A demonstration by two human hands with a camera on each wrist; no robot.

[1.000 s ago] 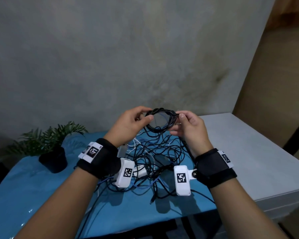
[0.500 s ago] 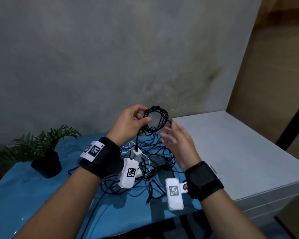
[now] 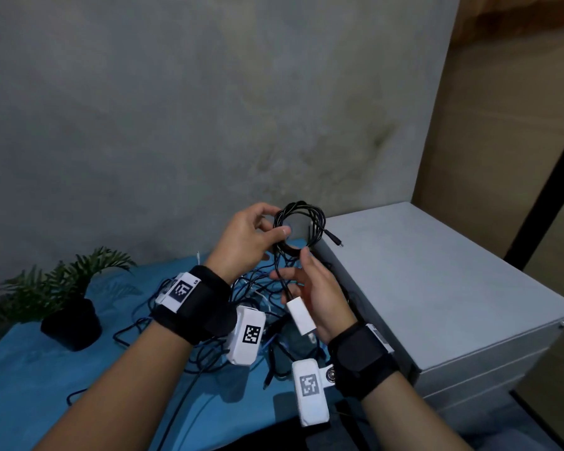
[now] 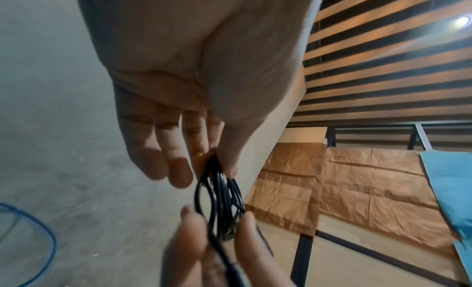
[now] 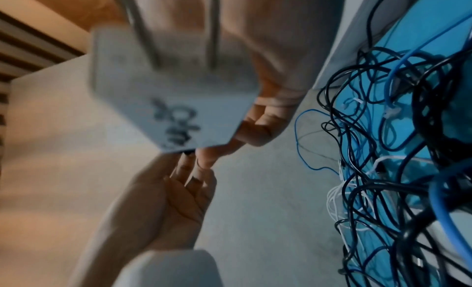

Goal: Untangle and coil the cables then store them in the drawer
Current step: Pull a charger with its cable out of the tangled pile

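A coil of black cable [image 3: 319, 222] [image 4: 222, 196] is held up above the table, its small plug end sticking out to the right. My left hand [image 3: 279, 222] [image 4: 217, 164] pinches the coil's left side between thumb and fingers. My right hand [image 3: 290, 265] [image 4: 217, 230] is just below, palm up, pinching the lead that hangs from the coil. The lead's white adapter [image 3: 302, 315] [image 5: 168, 101] lies in that palm. A tangle of black, blue and white cables [image 3: 189, 356] [image 5: 383, 150] lies on the blue table [image 3: 46, 369].
A grey drawer cabinet [image 3: 437, 288] stands right of the table, its drawer fronts closed. A potted plant [image 3: 69, 297] sits at the table's left. A concrete wall runs close behind.
My right hand left the coil's right side, dropped below it and took the hanging lead, the adapter now in its palm. My left hand kept the coil.
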